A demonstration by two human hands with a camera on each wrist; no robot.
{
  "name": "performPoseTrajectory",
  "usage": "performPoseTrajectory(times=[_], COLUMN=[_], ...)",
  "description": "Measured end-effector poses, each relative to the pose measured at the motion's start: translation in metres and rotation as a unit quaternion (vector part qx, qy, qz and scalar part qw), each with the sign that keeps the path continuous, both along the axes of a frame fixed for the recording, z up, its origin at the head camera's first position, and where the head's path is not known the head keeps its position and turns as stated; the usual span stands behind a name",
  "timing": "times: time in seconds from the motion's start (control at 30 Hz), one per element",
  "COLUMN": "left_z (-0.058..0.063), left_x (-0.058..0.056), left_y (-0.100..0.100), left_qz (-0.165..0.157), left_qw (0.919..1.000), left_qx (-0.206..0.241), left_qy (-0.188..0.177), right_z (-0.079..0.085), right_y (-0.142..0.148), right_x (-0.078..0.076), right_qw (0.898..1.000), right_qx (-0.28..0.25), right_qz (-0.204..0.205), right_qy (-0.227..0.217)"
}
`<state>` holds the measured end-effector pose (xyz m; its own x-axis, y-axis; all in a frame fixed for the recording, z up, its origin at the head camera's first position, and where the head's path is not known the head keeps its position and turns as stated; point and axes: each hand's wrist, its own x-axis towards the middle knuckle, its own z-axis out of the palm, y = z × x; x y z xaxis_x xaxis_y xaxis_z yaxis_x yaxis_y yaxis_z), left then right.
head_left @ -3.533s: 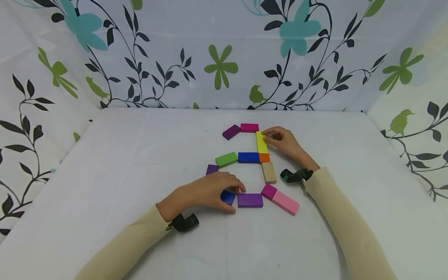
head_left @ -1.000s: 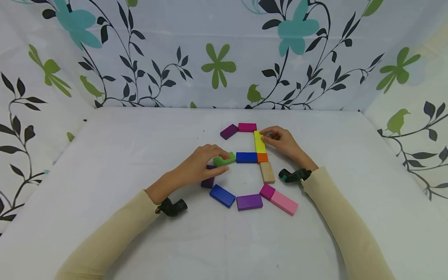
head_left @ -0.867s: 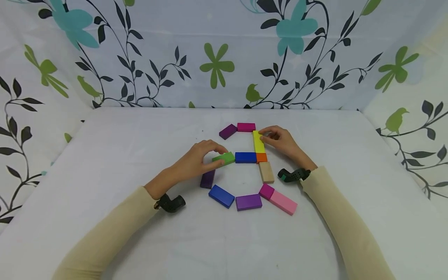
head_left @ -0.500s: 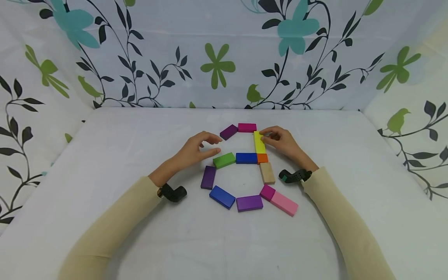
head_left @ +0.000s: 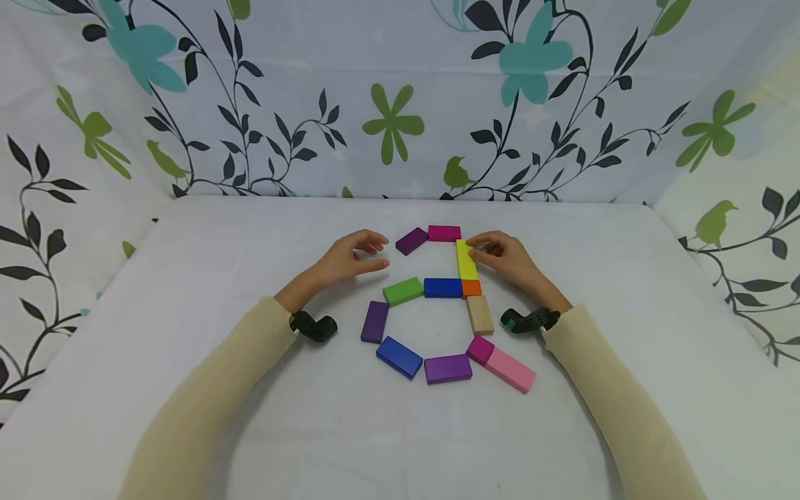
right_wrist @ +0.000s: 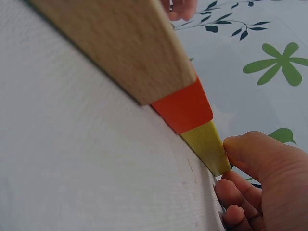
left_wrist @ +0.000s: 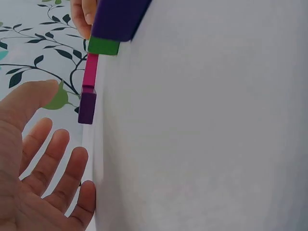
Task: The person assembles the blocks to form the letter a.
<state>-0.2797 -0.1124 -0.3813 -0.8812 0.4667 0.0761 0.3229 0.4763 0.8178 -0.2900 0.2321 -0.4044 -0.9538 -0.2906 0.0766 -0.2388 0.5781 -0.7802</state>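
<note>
My left hand (head_left: pixel 351 258) hovers with parted, relaxed fingers just left of a dark purple block (head_left: pixel 411 241), holding nothing; the left wrist view shows its spread fingers (left_wrist: pixel 57 154) apart from that block. My right hand (head_left: pixel 507 258) pinches the far end of a yellow block (head_left: pixel 465 260), thumb (right_wrist: pixel 243 149) against its side and curled fingers at its end. Beyond the yellow block's top lies a magenta block (head_left: pixel 444 233). An orange block (head_left: pixel 471 289) touches its near end, followed by a natural wood block (head_left: pixel 480 315). A blue block (head_left: pixel 442 288) meets the orange one.
A green block (head_left: pixel 403 292), a purple block (head_left: pixel 375 321), a second blue block (head_left: pixel 399 357), a violet block (head_left: pixel 448 369), a small magenta block (head_left: pixel 480 349) and a pink block (head_left: pixel 511 371) curve round on the white table (head_left: pixel 281 417). Patterned cloth (head_left: pixel 312 69) stands behind.
My left hand moved from the lower blue block up to the green block, held it, released it, then drew back beside the upper purple block. The right hand has stayed at the yellow block.
</note>
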Motion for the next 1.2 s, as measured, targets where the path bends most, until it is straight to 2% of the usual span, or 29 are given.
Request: performPoseTrajectory(times=[0.33, 0.67, 1.2], left_z=[-0.002, -0.004, -0.001], left_x=[-0.016, -0.027, -0.029], left_y=[0.009, 0.018, 0.034], left_qz=[-0.01, -0.023, 0.056], left_qw=[0.9999, 0.999, 0.9948], left_qx=[-0.001, -0.036, -0.084], left_qy=[-0.007, -0.012, -0.011], right_z=[0.0, -0.001, -0.001], right_y=[0.001, 0.001, 0.0], right_x=[0.0, 0.001, 0.001], right_qw=[1.0, 1.0, 1.0], right_qx=[-0.002, -0.01, -0.007], right_qz=[-0.002, 0.005, 0.001], right_qy=[0.002, 0.002, 0.001])
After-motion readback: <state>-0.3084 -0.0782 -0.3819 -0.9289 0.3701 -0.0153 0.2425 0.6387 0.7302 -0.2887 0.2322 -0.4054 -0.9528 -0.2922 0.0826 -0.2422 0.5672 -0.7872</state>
